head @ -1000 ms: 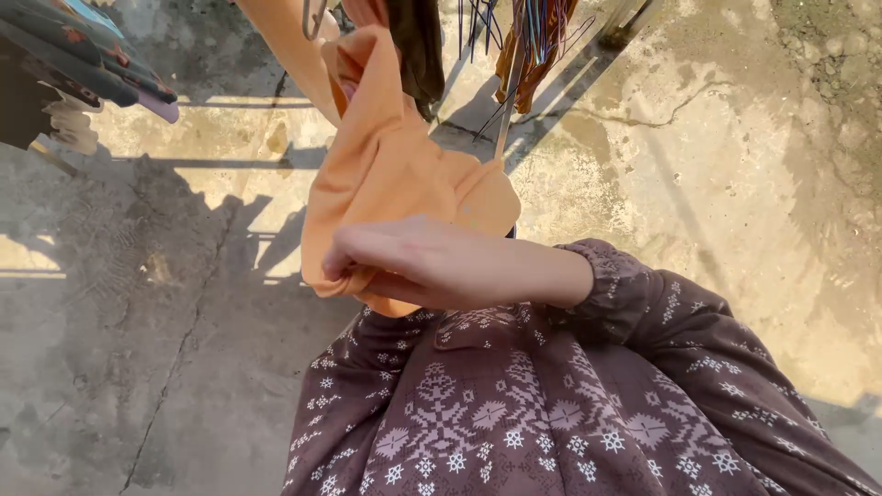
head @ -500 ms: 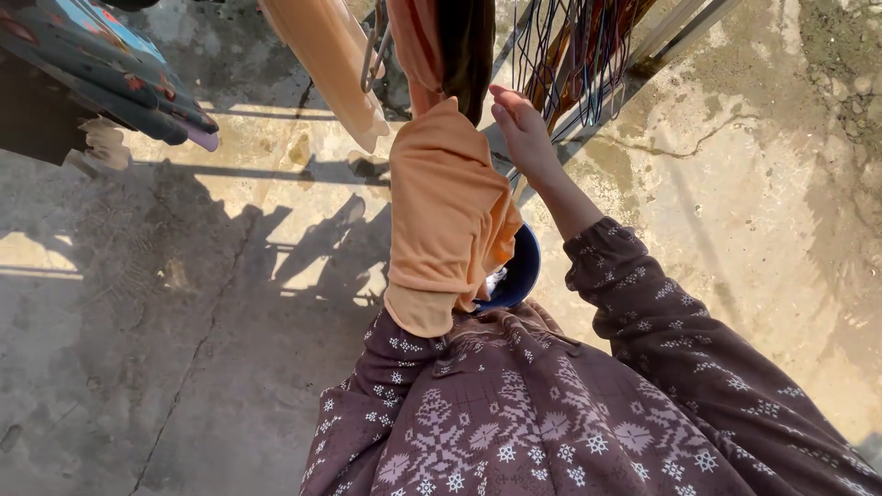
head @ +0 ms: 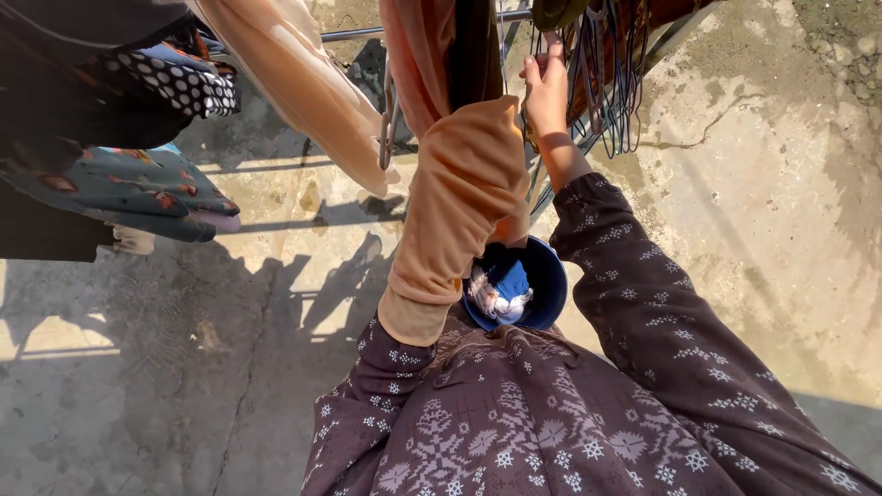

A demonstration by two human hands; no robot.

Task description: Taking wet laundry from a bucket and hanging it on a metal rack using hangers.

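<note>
We saw the orange garment (head: 459, 202) hanging at the centre of the view, draped over our left forearm like a sleeve from the elbow up toward twelve o'clock, its lower hem resting against the patterned brown sleeve (head: 386, 386) at about seven o'clock. Our left hand was hidden under that cloth, so we could not tell how it was set or what it held. Our right hand (head: 548, 87) was raised at about one o'clock from the garment, its fingers curled among the bunch of thin wire hangers (head: 611, 83) hanging there and seeming to pinch one, though the grip itself was not clear. Just below the garment, at about five o'clock from it, a blue bucket (head: 542, 285) sat close to our body with blue and white cloth bundled inside it. A dark cloth (head: 473, 50) and a pinkish one hung just beside the orange garment at twelve o'clock. At ten o'clock a peach cloth (head: 303, 83) slanted off a metal rail (head: 354, 34), and farther out at nine o'clock hung a polka-dot piece (head: 188, 83) and a floral teal garment (head: 138, 188). Cracked concrete floor (head: 735, 202) lay beneath, sunlit at three o'clock and shadowed at eight.
</note>
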